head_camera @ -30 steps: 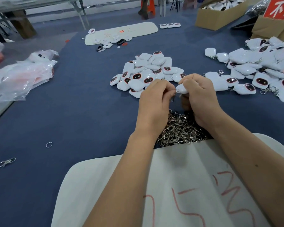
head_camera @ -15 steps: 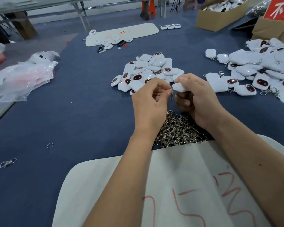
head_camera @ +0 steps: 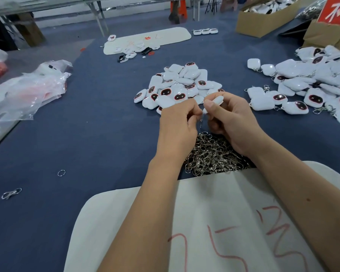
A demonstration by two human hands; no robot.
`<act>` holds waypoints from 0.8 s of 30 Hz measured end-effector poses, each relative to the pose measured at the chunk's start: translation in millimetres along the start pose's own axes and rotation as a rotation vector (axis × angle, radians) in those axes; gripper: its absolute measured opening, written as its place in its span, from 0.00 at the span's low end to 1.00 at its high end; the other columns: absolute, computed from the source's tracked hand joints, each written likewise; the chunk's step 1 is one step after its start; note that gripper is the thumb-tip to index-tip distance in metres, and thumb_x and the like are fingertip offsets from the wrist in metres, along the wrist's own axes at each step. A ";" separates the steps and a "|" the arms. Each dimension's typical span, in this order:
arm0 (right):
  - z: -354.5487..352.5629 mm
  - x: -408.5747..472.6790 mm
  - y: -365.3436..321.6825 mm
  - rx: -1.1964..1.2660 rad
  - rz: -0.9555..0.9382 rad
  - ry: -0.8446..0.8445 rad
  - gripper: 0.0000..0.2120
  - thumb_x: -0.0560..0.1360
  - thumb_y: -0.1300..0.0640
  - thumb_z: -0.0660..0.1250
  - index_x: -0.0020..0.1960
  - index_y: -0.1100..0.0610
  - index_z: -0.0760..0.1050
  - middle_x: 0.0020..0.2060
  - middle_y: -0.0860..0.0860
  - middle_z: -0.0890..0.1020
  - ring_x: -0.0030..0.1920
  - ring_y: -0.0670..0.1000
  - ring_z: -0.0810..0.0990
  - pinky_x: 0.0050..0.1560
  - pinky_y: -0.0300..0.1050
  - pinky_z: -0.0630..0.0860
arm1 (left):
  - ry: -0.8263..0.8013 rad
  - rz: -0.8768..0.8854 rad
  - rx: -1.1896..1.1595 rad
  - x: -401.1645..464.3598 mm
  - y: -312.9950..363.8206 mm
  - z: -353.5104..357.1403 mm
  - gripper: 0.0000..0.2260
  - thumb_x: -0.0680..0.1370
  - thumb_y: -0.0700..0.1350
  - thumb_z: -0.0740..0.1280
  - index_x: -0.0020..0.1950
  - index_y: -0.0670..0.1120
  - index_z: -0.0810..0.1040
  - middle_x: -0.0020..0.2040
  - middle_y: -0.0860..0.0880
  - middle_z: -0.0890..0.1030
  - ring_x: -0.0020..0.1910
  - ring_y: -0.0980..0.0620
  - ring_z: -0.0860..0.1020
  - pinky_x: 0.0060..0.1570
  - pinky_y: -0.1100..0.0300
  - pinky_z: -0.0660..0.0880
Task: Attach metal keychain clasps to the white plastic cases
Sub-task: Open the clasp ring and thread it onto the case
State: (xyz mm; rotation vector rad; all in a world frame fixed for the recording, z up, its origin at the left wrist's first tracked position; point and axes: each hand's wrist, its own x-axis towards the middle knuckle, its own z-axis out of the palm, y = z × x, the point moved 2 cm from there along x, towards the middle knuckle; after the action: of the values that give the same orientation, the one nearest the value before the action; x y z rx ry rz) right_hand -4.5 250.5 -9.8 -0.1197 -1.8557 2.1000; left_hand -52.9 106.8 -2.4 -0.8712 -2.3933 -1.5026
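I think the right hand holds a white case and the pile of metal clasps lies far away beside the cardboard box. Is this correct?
Not quite. The right hand does hold a white case, but the pile of metal clasps lies on the blue table directly under the hands, not beside the cardboard box at the far edge. The head view shows this.

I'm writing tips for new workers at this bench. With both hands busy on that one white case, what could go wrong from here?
The clasp dangles between the left hand and right hand; if it slips it would likely drop into the clasp pile below. The white case is pinched only at the fingertips, so it may twist loose. Finished and unfinished case heaps lie close, so mixing is possible.
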 end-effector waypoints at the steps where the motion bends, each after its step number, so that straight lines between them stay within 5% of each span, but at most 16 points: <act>1: 0.5 0.4 -0.4 0.010 -0.001 0.010 0.04 0.83 0.59 0.68 0.50 0.57 0.76 0.33 0.54 0.73 0.28 0.50 0.69 0.28 0.39 0.63 | 0.016 -0.003 -0.016 0.1 1.1 0.2 0.08 0.76 0.32 0.69 0.42 0.44 0.80 0.37 0.52 0.81 0.38 0.50 0.79 0.41 0.52 0.78; 5: -2.8 2.1 -3.0 0.167 0.034 0.022 0.05 0.83 0.56 0.67 0.50 0.56 0.78 0.33 0.50 0.78 0.29 0.48 0.71 0.31 0.39 0.62 | 0.149 -0.173 -0.290 0.1 10.5 6.4 0.07 0.77 0.35 0.72 0.46 0.47 0.82 0.39 0.53 0.83 0.38 0.56 0.80 0.42 0.63 0.78; 10: -3.4 2.3 -3.6 0.214 0.023 -0.014 0.07 0.78 0.51 0.70 0.51 0.54 0.78 0.35 0.50 0.79 0.30 0.48 0.71 0.30 0.39 0.64 | 0.094 -0.364 -0.483 1.6 7.5 10.0 0.03 0.78 0.40 0.74 0.48 0.47 0.83 0.39 0.48 0.84 0.40 0.54 0.81 0.51 0.52 0.82; 17: -2.5 2.2 -1.9 0.182 0.016 -0.009 0.05 0.79 0.52 0.70 0.52 0.53 0.79 0.37 0.50 0.81 0.31 0.49 0.71 0.30 0.38 0.66 | 0.155 -0.450 -0.687 1.4 7.6 4.9 0.05 0.76 0.35 0.75 0.45 0.45 0.84 0.30 0.54 0.80 0.33 0.57 0.78 0.43 0.63 0.78; 20: -2.5 1.4 -2.0 0.166 0.016 -0.007 0.08 0.76 0.50 0.72 0.51 0.53 0.79 0.37 0.51 0.82 0.31 0.49 0.71 0.29 0.38 0.65 | 0.156 -0.442 -0.676 1.6 7.8 4.6 0.05 0.77 0.34 0.73 0.45 0.44 0.83 0.31 0.52 0.79 0.34 0.56 0.76 0.42 0.63 0.76; 24: -4.0 1.2 -1.4 0.145 0.014 0.017 0.06 0.78 0.53 0.71 0.50 0.54 0.78 0.33 0.50 0.80 0.29 0.48 0.69 0.29 0.39 0.62 | 0.089 -0.265 -0.378 5.1 4.1 2.7 0.08 0.76 0.34 0.73 0.41 0.46 0.82 0.32 0.55 0.77 0.35 0.55 0.73 0.40 0.61 0.74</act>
State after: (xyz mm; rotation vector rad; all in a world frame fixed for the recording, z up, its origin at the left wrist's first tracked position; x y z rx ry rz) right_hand -4.1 254.9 -8.8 -0.1151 -1.6906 2.2279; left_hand -54.3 112.4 1.7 -0.5470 -2.2674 -2.0931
